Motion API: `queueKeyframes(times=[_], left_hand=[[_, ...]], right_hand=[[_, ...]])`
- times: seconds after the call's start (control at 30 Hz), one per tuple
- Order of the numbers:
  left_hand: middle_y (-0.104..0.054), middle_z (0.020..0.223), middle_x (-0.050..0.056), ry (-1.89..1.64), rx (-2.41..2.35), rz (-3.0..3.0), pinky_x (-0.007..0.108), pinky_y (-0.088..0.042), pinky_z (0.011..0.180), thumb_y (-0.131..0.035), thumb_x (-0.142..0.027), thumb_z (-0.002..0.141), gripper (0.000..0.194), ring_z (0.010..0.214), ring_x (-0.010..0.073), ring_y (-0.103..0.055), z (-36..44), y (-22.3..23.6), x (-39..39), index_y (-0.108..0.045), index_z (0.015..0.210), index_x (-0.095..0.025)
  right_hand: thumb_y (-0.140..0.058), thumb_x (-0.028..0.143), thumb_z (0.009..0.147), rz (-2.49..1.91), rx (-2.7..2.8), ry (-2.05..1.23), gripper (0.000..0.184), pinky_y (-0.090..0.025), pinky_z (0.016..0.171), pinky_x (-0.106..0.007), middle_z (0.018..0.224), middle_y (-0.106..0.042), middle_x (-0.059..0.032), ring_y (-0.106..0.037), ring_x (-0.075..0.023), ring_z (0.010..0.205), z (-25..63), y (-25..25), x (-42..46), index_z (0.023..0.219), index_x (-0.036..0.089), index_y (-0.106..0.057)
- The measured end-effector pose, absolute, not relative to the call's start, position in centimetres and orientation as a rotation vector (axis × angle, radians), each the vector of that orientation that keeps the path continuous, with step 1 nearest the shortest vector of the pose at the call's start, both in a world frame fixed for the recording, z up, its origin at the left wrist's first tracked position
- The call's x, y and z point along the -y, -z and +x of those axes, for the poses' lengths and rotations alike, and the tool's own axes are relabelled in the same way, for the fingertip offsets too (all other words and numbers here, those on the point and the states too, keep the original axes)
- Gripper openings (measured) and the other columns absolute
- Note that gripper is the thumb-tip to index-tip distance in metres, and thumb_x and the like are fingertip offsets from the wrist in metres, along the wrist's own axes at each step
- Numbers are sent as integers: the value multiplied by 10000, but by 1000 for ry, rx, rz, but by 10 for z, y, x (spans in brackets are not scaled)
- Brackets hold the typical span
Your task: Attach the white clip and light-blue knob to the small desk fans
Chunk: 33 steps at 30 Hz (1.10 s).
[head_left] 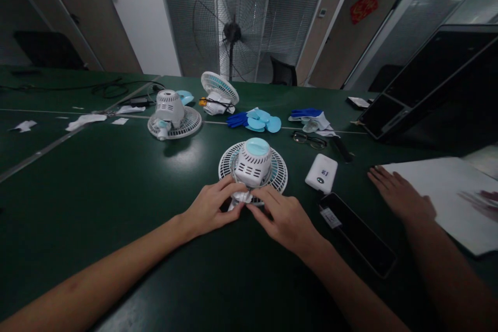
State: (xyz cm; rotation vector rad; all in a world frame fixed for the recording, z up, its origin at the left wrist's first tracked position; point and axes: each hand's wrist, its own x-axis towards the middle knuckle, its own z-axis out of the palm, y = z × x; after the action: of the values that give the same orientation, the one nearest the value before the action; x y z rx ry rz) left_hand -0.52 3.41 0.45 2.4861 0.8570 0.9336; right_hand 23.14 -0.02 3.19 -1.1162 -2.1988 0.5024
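Note:
A small white fan (252, 172) lies face down on the green table, its round slatted grille under the motor housing and a light blue cap on top. My left hand (217, 201) pinches the white clip-like part at the near side of the housing. From the other side my right hand (280, 215) grips the same part with thumb and fingers. The two hands nearly meet there, and the fingertips hide much of the part. Whether the part is fixed to the fan or loose I cannot tell.
Behind stand another face-down fan (169, 113) and a tilted fan (218, 94). Light blue fan blades (263, 120), gloves (311, 118) and glasses (309, 139) lie farther back. At right are a white power bank (321, 173), a phone (358, 233) and another person's hand (402, 194) on paper.

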Motion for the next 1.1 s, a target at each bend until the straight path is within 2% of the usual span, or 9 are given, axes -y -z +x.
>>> queueKeyframes(times=[0.1, 0.17, 0.27, 0.43, 0.53, 0.67, 0.73, 0.83, 1.1], left_hand=[[-610, 1111, 59, -929, -868, 2505, 266, -546, 673, -592, -253, 984, 318, 810, 156, -628, -5, -5, -34, -564, 1300, -233], [-610, 1105, 56, -935, -876, 2516, 259, -533, 651, -591, -254, 984, 307, 772, 146, -616, -5, -4, -34, -566, 1289, -232], [-610, 1105, 55, -947, -867, 2522, 251, -521, 635, -599, -239, 973, 318, 754, 140, -609, -4, -4, -34, -562, 1289, -231], [-608, 1118, 52, -944, -871, 2490, 268, -545, 682, -610, -243, 978, 328, 798, 151, -623, -4, -3, -34, -560, 1302, -247], [-610, 1134, 57, -943, -869, 2486, 276, -563, 709, -600, -250, 983, 350, 832, 159, -635, -4, -3, -34, -553, 1329, -249], [-612, 1122, 58, -926, -885, 2506, 270, -558, 704, -595, -257, 988, 314, 832, 159, -638, -4, -3, -34, -572, 1301, -241], [-611, 1121, 58, -927, -885, 2518, 263, -549, 683, -595, -255, 985, 310, 810, 154, -634, -5, -3, -34, -572, 1293, -237], [-612, 1118, 58, -924, -883, 2532, 261, -545, 669, -582, -256, 986, 317, 787, 149, -629, -4, -2, -33, -563, 1301, -237], [-612, 1207, 78, -772, -1240, 2500, 352, -577, 719, -613, -300, 987, 310, 825, 199, -678, -18, -16, -28, -538, 1282, -236]], right_hand=[[-525, 395, 1050, -1176, 2042, -760, 280, -501, 639, -270, 896, -709, -66, -646, -160, 737, 227, -30, -1, 953, 193, -693], [-516, 489, 1042, -1250, 1744, -1235, 373, -410, 480, -223, 703, -622, 0, -538, -103, 524, 222, -27, -3, 851, 190, -629], [-528, 596, 1003, -1232, 1383, -1754, 426, -252, 358, -197, 699, -567, 35, -414, -62, 413, 218, -23, -6, 904, 187, -599], [-570, 464, 1020, -1235, 1964, -866, 303, -486, 562, -258, 898, -683, -63, -607, -139, 646, 229, -24, -5, 1060, 188, -688], [-560, 370, 1038, -1108, 2233, -447, 254, -529, 699, -299, 1075, -706, -113, -670, -196, 853, 233, -26, -3, 1155, 191, -699], [-507, 442, 1057, -1186, 1938, -927, 362, -479, 588, -251, 780, -660, -37, -613, -136, 650, 224, -22, -3, 866, 186, -676], [-533, 548, 1020, -1206, 1529, -1487, 427, -313, 409, -210, 651, -557, 29, -449, -74, 446, 218, -19, -4, 823, 183, -634], [-671, 609, 904, -1099, 1052, -1982, 442, -125, 357, -188, 685, -524, 54, -332, -27, 397, 214, -16, -5, 885, 169, -643], [-582, 582, 988, -1303, 1435, -1159, 481, -302, 436, -221, 599, -497, 37, -431, -73, 443, 226, -18, -7, 775, 165, -693]])
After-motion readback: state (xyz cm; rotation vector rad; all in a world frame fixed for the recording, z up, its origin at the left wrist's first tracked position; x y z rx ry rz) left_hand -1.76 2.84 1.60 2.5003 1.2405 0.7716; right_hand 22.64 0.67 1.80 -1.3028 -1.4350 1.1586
